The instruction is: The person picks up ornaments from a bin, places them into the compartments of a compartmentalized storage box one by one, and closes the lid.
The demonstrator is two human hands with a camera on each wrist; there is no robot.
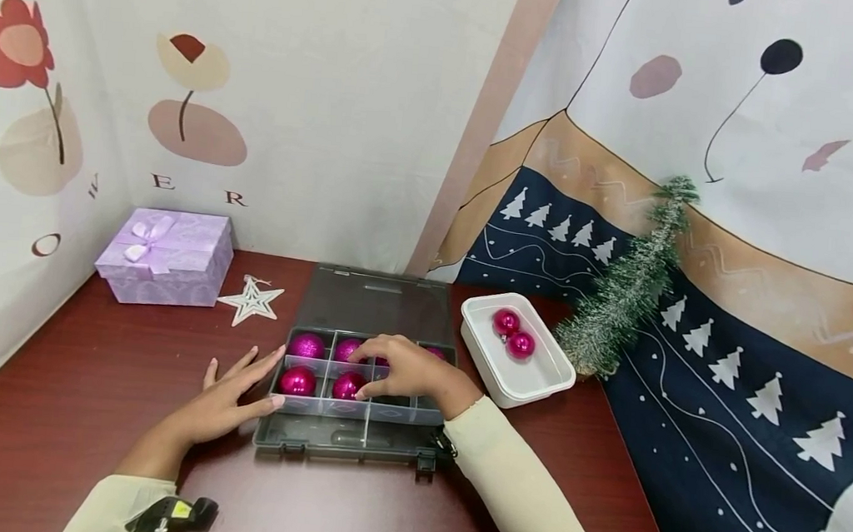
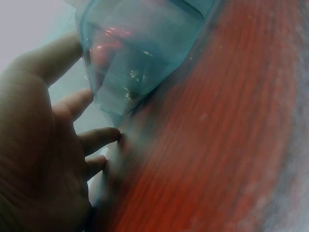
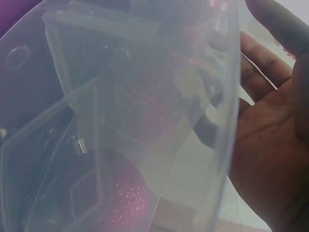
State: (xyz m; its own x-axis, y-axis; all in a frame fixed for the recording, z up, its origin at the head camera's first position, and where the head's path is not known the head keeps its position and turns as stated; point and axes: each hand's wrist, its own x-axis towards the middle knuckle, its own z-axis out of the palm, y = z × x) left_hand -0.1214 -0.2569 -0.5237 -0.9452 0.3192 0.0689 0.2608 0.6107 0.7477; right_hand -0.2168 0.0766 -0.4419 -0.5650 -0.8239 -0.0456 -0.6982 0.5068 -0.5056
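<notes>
A clear plastic divided box [image 1: 311, 432] lies with its lid raised at the back. Its compartments hold several magenta ball ornaments, glittery ones such as the back-left ball [image 1: 307, 345] and shiny ones such as the front-left ball [image 1: 298, 380]. My left hand [image 1: 231, 401] rests against the box's left side, fingers spread and thumb at the front corner. Over the middle compartments is my right hand [image 1: 407, 369], thumb beside a shiny ball ornament [image 1: 347, 385] and forefinger above the divider behind it. The right hand hides part of the back row.
Right of the box, a white tub [image 1: 489, 367] holds two shiny magenta balls [image 1: 520, 345]. A small frosted tree [image 1: 628, 290] leans behind it. At the back left are a white star [image 1: 252, 301] and a lilac gift box [image 1: 171, 267]. Printed cloths hang behind the table.
</notes>
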